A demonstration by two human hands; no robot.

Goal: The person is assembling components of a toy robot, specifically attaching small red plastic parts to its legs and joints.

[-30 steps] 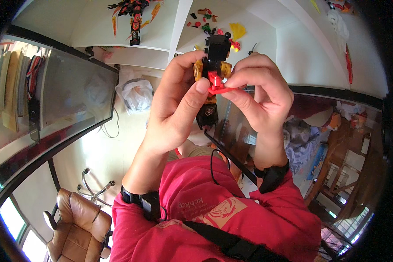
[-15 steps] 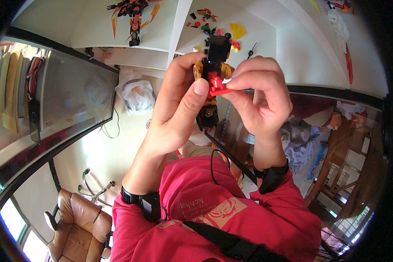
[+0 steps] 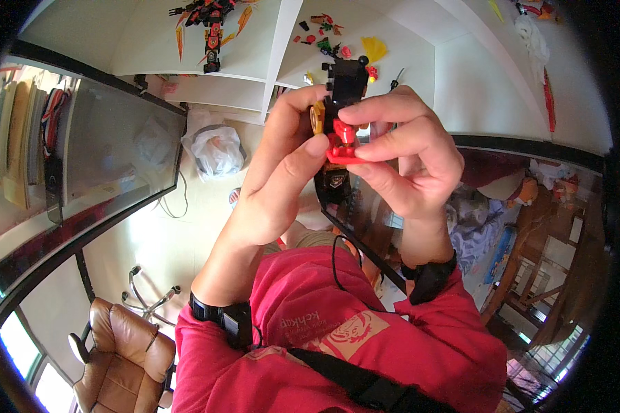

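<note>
A toy brick figure, mostly black with gold and red parts, is held up in front of my chest. My left hand is closed round its left side, with the thumb by the red middle and the fingers mostly hidden behind it. A red piece with a flat lower edge sits against the figure's middle. My right hand pinches that edge between thumb and fingers, its index finger resting higher on the black part. Whether the red piece is fixed to the figure, I cannot tell.
Behind the hands, a white desk bears several loose toy pieces, among them a yellow one. A black and orange robot toy lies farther left. A plastic bag and a brown chair are at the left.
My right index finger has risen onto the figure's black part, and the red piece shows more fully. The figure has turned slightly and shifted a little to the right.
</note>
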